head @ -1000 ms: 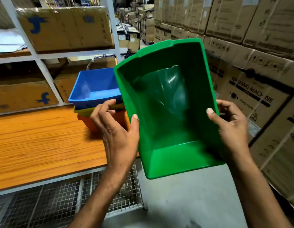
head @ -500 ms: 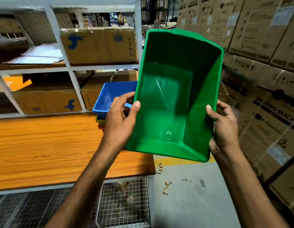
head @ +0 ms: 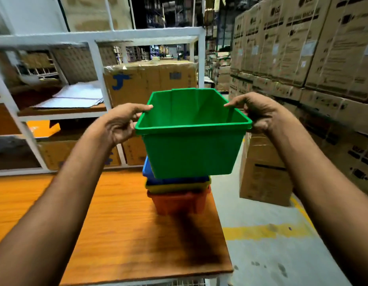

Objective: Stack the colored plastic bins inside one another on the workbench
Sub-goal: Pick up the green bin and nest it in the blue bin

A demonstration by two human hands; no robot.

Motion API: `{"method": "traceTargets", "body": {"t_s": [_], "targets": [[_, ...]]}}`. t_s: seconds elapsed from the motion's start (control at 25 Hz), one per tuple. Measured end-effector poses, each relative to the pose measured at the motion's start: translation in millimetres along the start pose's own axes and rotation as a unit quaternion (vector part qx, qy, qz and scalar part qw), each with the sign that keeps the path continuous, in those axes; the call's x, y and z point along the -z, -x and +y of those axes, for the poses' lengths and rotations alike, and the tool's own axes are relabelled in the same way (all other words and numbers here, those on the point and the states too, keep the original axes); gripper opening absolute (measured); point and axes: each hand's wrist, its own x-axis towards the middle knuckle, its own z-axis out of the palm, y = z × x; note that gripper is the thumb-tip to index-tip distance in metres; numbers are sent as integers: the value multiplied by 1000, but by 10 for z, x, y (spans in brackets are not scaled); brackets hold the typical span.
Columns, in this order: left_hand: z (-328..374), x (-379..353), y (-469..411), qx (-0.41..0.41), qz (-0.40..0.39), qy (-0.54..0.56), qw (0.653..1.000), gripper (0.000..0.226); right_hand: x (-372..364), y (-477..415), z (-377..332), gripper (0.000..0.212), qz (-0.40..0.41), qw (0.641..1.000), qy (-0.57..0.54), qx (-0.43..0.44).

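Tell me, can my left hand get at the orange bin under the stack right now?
Probably not yet: the left hand grips the green bin. Once freed, the orange bin looks reachable from outside on the workbench, but the yellow bin and blue bin fill its inside.

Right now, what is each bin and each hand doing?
green bin, upright, held at its rim just above the other bins.
left hand, grips the green bin's left rim.
right hand, grips the green bin's right rim.
blue bin, nested in the yellow bin.
yellow bin, nested in the orange bin.
orange bin, upright on the workbench.
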Motion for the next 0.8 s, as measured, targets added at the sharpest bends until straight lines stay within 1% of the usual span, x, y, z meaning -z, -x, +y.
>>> {"method": "traceTargets", "body": {"t_s": [0.04, 0.12, 0.16, 0.24, 0.28, 0.36, 0.48, 0.56, 0.64, 0.8], "targets": [[22, 131, -153, 22, -15, 0, 1000, 45, -68, -110, -48, 20, -8, 1000, 2, -10], [45, 330, -384, 57, -29, -6, 998, 47, -215, -271, -71, 11, -4, 999, 21, -27], [60, 397, -468, 65, -30, -4, 997, 43, -288, -342, -67, 8, -2, 999, 23, -31], [71, 472, -586, 70, -26, 0, 997, 32, -368, -463, -56, 11, 8, 999, 9, -38], [75, 500, -639, 71, -27, 1, 997, 32, -413, -506, -36, 7, 12, 999, 5, -36], [58, 544, -756, 66, -21, 7, 998, 36, -477, -621, -7, 9, 23, 999, 6, -32], [-53, 565, -870, 51, -9, 12, 999, 31, -494, -724, 56, 26, 22, 999, -21, -34], [-174, 589, -941, 42, -1, 5, 999, 28, -427, -830, 142, 24, 10, 999, -22, -28], [-321, 663, -1013, 41, 4, -2, 999, 29, -349, -957, 250, 32, -8, 999, -11, -38], [-573, 717, -1119, 56, 0, -14, 998, 37, -203, -1203, 514, 30, 0, 998, 16, -55]]}}
